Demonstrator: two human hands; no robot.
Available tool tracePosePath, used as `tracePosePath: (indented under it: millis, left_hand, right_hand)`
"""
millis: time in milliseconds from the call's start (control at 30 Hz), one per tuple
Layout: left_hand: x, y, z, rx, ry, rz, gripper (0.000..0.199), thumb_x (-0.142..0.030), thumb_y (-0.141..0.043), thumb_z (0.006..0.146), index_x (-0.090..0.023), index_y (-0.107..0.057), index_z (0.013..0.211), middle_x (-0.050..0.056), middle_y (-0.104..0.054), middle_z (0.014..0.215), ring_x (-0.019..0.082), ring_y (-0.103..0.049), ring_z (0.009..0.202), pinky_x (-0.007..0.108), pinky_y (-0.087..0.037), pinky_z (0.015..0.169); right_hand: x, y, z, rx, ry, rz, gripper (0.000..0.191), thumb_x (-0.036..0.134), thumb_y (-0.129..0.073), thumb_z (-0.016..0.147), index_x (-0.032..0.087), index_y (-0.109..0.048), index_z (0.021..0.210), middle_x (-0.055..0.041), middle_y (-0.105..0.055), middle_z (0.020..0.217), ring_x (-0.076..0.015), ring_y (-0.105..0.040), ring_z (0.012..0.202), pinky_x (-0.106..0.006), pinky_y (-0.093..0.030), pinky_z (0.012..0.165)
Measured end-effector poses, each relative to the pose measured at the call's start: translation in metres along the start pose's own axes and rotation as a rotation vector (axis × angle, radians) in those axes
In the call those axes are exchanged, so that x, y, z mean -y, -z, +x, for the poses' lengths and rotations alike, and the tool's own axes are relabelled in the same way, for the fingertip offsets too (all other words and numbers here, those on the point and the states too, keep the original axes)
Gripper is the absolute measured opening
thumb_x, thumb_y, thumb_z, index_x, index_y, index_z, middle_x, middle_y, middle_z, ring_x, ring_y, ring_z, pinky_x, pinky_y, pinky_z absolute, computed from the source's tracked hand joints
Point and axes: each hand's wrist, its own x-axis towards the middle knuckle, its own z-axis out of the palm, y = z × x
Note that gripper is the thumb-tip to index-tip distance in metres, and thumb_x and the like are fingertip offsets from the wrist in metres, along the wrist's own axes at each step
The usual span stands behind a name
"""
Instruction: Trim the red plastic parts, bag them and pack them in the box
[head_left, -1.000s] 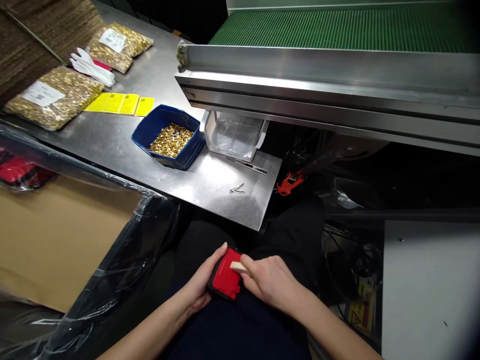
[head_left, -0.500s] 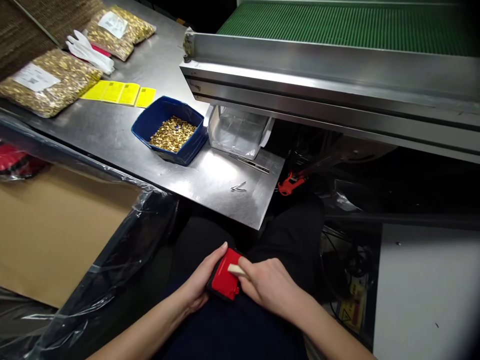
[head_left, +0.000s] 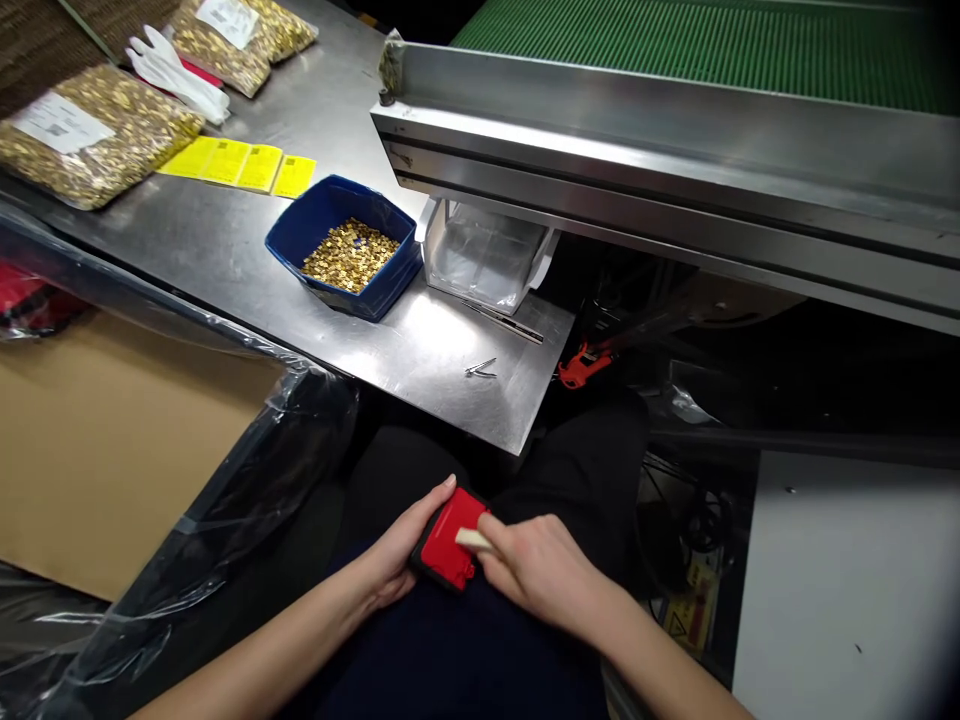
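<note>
Over my lap, my left hand [head_left: 401, 550] is closed round the side of a small red and black case [head_left: 448, 537], thumb along its upper edge. The case's flat red face is turned up toward me. My right hand [head_left: 536, 565] grips a pale, flat-ended stick [head_left: 472, 540] whose tip lies over the red face; I cannot tell whether it touches. The rest of the stick is hidden in the fist. Beyond my knees, a small nail clipper [head_left: 481, 369] rests on the steel table [head_left: 442, 395].
A blue bin [head_left: 300, 250] of small gold pieces stands beside a clear tray [head_left: 487, 255] under the conveyor's metal frame [head_left: 637, 180]. Yellow labels [head_left: 259, 167], a white glove [head_left: 176, 75] and bags of gold pieces [head_left: 127, 120] lie left. Cardboard [head_left: 127, 450] sits lower left.
The view has shifted slightly, and the case has tilted a little in my left hand. Both hands keep their hold, with the stick still over the red face.
</note>
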Motion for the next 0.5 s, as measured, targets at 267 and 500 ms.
tracePosePath:
  millis: [267, 500]
  left_hand:
    - [0.0018, -0.0015, -0.0009, 0.005, -0.003, 0.019, 0.051, -0.062, -0.071, 0.086, -0.012, -0.073, 0.089, 0.011, -0.077, 0.083, 0.019, -0.070, 0.073, 0.025, -0.056, 0.067]
    - [0.0017, -0.0030, 0.0009, -0.010, -0.006, 0.003, 0.053, -0.064, -0.070, 0.086, -0.012, -0.073, 0.092, 0.012, -0.077, 0.089, 0.021, -0.071, 0.077, 0.027, -0.057, 0.069]
  right_hand:
    - [0.0007, -0.0020, 0.0020, 0.013, 0.036, 0.042, 0.007, 0.033, -0.051, 0.101, 0.027, -0.053, 0.102, 0.0035, -0.073, 0.077, -0.0172, -0.069, 0.064, -0.029, -0.020, 0.056]
    - [-0.0022, 0.0039, 0.0042, 0.042, 0.023, 0.040, 0.006, 0.032, -0.052, 0.100, 0.026, -0.054, 0.102, 0.0029, -0.074, 0.077, -0.0175, -0.070, 0.064, -0.029, -0.020, 0.056]
